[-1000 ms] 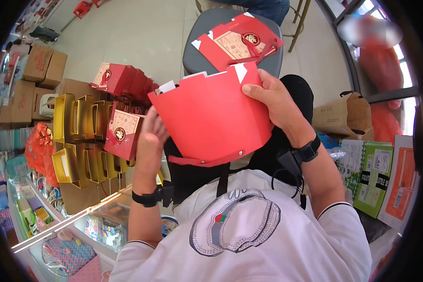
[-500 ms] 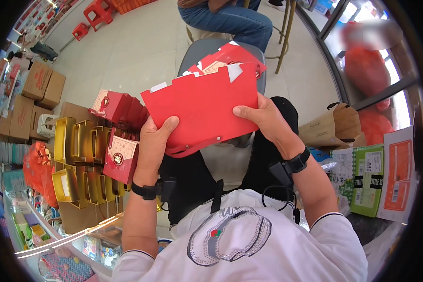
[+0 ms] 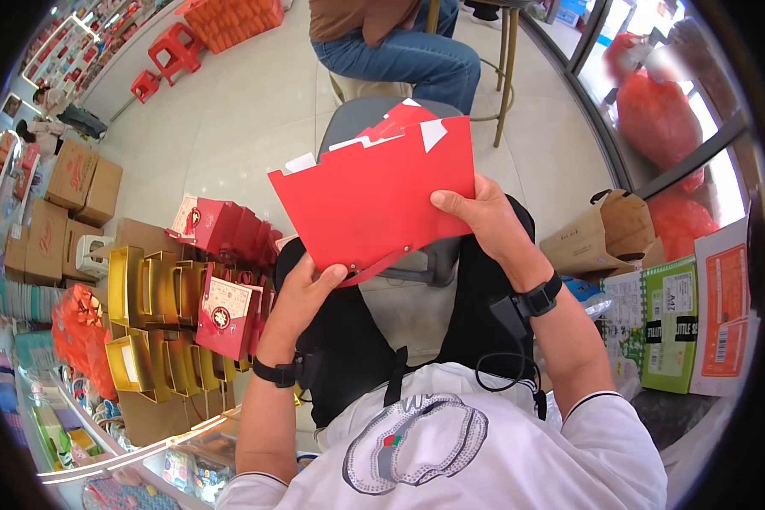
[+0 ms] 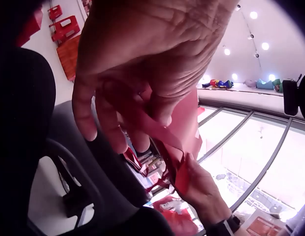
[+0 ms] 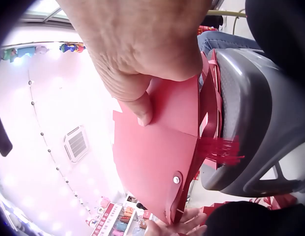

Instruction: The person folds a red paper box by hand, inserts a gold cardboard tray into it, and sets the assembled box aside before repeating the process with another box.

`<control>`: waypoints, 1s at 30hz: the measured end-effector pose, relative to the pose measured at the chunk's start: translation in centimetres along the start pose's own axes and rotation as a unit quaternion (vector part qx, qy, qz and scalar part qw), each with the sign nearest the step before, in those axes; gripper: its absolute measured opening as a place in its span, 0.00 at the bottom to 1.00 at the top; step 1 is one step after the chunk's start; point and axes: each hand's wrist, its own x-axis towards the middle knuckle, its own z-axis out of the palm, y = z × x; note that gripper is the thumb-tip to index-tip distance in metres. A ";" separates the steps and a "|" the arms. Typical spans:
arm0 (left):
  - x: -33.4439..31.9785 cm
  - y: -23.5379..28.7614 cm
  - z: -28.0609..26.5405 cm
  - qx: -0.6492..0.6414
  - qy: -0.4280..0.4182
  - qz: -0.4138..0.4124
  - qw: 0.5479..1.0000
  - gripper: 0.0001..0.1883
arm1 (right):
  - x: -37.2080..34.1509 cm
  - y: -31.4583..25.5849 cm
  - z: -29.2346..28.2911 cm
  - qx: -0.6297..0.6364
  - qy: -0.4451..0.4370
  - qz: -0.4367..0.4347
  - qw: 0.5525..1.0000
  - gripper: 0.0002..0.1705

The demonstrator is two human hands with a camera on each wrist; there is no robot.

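A flattened red gift box [image 3: 382,195] with white-tipped flaps along its top edge is held up over the lap. My right hand [image 3: 489,217] grips its right edge, thumb on the near face and fingers behind. At the lower left corner, beside the riveted strap handle [image 3: 382,268], my left hand [image 3: 310,285] holds the box with its thumb in front. In the left wrist view the strap [image 4: 147,120] runs between thumb and fingers. A red tassel [image 5: 221,150] hangs at the far side in the right wrist view.
A grey stool [image 3: 340,127] ahead bears another red gift box [image 3: 399,119]. Leftward stand assembled red gift boxes [image 3: 229,319] and several gold trays [image 3: 144,285]. Cartons [image 3: 72,170] lie beyond. A paper bag [image 3: 599,229] and flat packages [image 3: 671,323] are at the right. Someone in jeans [image 3: 399,64] sits ahead.
The left hand has come from beside the box to its left edge, then slid down to the lower corner by the strap. The right hand keeps its hold; the head view has shifted.
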 end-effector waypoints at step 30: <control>8.9 5.2 5.6 -0.076 0.083 0.189 0.976 0.43 | 4.9 -1.8 0.0 -0.155 0.046 -0.145 0.976 0.48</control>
